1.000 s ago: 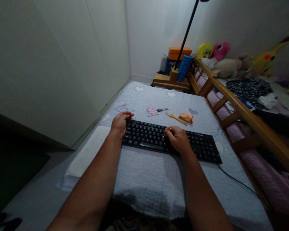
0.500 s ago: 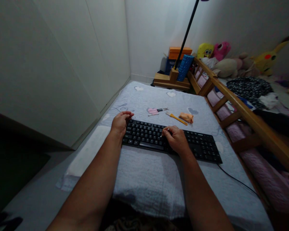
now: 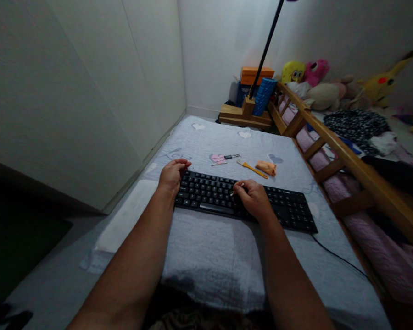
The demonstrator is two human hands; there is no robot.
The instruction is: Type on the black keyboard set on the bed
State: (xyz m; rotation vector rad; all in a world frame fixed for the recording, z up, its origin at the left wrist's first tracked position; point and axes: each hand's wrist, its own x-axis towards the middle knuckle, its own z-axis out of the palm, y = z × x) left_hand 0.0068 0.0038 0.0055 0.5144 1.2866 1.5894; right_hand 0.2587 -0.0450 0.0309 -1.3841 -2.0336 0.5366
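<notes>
A black keyboard [image 3: 209, 190] lies across the patterned cloth cover. My left hand [image 3: 172, 175] is closed on the keyboard's upper left end, its fingertips partly curled past the edge. Over the keys right of the middle, my right hand [image 3: 251, 196] pinches a thin white cotton swab [image 3: 232, 193] whose tip points down at the keys. Behind the keyboard lie another cotton swab [image 3: 219, 164], a small tool with a dark handle and metal tip [image 3: 231, 156], a yellow-handled brush [image 3: 254, 170] and a crumpled orange cloth [image 3: 266, 167].
The keyboard's cable [image 3: 339, 256] trails off to the right. A wooden bed rail [image 3: 358, 169] borders the right side, with plush toys beyond it. White cabinet doors [image 3: 89, 91] stand at the left. A wooden lamp base [image 3: 246, 114] sits at the far end.
My right hand has shifted slightly to the right along the keys with the cotton swab. My left hand and the keyboard have stayed in place.
</notes>
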